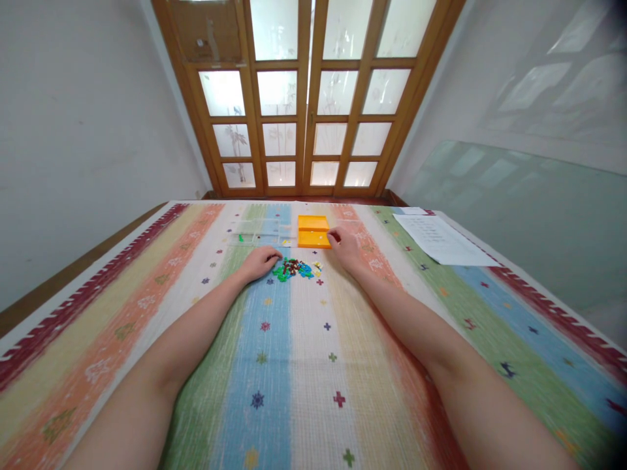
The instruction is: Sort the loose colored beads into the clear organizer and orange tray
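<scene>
The left hand lay curled at the edge of the pile of small coloured pieces, mid-counter. Whether its grip held one could not be told. The right hand touched the orange box just behind the pile, grip likewise unclear. Pieces this small probably needed fingertip picks, with the box steadied. The writing on the sheet was illegible.

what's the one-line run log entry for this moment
left hand beside pile of small coloured pieces | right hand fingertips at orange box | clear tray left of box
</scene>
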The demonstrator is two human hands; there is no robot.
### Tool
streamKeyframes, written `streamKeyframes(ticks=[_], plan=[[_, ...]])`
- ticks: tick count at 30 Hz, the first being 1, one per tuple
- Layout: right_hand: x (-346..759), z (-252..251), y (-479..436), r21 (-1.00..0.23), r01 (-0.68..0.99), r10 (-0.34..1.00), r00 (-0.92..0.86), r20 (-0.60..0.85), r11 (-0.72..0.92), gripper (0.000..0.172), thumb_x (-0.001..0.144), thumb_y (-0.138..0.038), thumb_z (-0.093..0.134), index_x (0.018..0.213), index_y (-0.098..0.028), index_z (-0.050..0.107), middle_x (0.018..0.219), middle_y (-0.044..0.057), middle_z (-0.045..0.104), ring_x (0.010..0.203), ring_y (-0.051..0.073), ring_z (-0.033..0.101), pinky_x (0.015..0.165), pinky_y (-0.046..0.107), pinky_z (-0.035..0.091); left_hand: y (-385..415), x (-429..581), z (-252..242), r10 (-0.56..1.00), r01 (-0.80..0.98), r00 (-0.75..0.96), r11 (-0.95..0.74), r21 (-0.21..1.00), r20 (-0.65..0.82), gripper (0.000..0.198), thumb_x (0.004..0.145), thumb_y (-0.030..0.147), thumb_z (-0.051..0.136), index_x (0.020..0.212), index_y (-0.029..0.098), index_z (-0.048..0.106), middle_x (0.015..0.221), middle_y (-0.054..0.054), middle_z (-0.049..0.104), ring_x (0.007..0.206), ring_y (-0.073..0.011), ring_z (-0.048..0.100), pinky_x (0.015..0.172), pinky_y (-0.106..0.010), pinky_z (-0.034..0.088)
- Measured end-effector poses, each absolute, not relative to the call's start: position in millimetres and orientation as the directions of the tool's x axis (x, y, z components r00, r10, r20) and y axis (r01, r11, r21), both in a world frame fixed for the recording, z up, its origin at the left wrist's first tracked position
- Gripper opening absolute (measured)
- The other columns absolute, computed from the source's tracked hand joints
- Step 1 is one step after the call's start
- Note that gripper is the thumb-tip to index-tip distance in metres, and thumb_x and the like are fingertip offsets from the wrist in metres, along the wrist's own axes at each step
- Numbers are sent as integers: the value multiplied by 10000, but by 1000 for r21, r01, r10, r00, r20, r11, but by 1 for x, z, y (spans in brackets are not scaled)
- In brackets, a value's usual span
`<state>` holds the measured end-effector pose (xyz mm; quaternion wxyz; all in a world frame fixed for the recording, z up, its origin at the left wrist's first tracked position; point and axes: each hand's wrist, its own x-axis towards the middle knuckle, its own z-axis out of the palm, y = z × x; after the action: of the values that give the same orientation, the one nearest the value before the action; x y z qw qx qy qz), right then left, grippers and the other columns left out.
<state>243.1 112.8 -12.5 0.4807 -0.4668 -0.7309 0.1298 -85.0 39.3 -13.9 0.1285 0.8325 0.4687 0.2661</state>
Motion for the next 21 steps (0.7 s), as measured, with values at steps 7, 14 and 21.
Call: streamKeyframes(ticks=[7, 14, 21], plan=[[290, -19, 131, -575, 692, 807, -18, 590, 436, 248, 897, -297, 520, 1017, -205, 716, 1035, 102, 735, 927, 258, 626, 876, 390, 499, 39, -85, -14, 840, 705, 431, -541, 459, 329, 280, 966, 245, 517, 1059, 197, 776, 1045, -70, 753, 991, -228, 672, 948, -368, 510], [310, -32, 139, -621, 664, 801, 55, 596, 416, 330, 889, -273, 464, 1038, -185, 745, 1075, 128, 756, 1002, 287, 650, 934, 421, 499, 39, -85, -13, 843, 704, 424, -537, 465, 331, 291, 961, 252, 515, 1059, 198, 784, 1017, -70, 749, 961, -226, 671, 941, -370, 509], [321, -32, 142, -685, 619, 787, 168, 593, 384, 315, 847, -280, 479, 965, -189, 757, 1016, 105, 769, 929, 262, 662, 884, 377, 495, 41, -86, -14, 857, 720, 414, -515, 465, 307, 283, 963, 252, 520, 1071, 208, 778, 1057, -64, 757, 995, -220, 673, 963, -360, 503]])
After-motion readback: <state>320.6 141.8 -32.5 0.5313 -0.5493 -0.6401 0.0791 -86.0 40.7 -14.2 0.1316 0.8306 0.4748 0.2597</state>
